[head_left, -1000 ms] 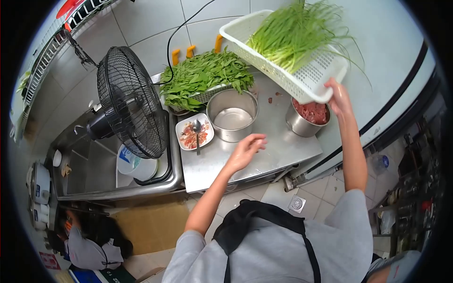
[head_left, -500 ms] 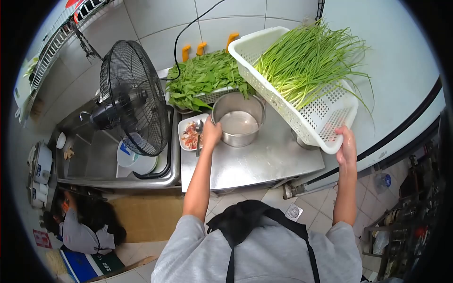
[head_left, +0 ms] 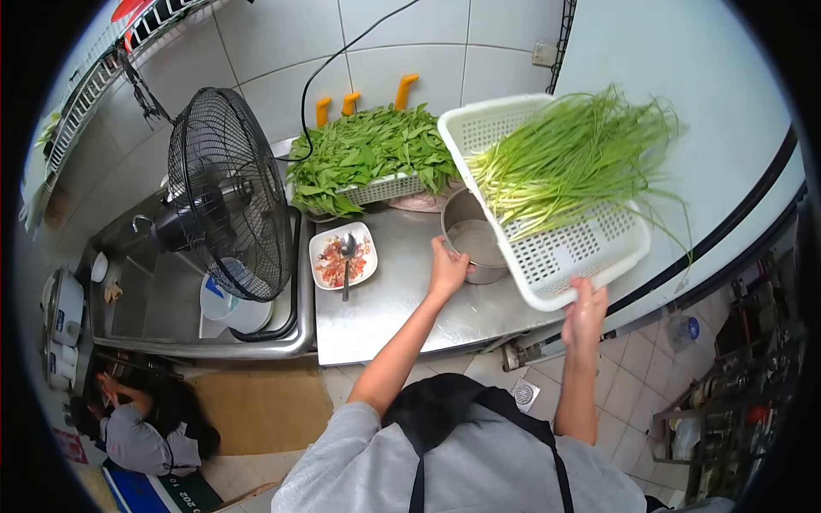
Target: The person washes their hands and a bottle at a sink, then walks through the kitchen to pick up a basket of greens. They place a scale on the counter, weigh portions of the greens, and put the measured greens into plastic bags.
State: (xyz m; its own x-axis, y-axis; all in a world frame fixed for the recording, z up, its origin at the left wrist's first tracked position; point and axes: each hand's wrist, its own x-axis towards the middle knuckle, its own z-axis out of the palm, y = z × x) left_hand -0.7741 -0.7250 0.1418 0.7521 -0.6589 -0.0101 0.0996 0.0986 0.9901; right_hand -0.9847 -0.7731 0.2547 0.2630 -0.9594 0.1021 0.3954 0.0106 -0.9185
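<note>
My left hand (head_left: 449, 272) is closed on the near-left rim of a steel pot (head_left: 475, 239), which stands on the metal counter. A white perforated plastic basket (head_left: 590, 248) is tilted beside it, its left side covering part of the pot. With my right hand (head_left: 585, 315) I grip the basket's near rim. A bunch of spring onions (head_left: 581, 162) lies in the basket, white ends toward the left and green tops hanging over the far right side. To the left of the pot sits a square white bowl (head_left: 366, 275) of chopped red and white bits, with a spoon (head_left: 346, 269) in it.
Behind the bowl, another basket (head_left: 398, 187) is heaped with green leaves (head_left: 368, 154). A black fan (head_left: 227, 197) stands by the steel sink (head_left: 154, 291) at left. A co-worker (head_left: 150, 436) crouches at lower left. A pale cabinet panel (head_left: 693, 111) borders the right.
The pot has slid right along the counter with my left hand, away from the bowl. The basket's near end has moved left and lower in view with my right hand, overlapping the pot.
</note>
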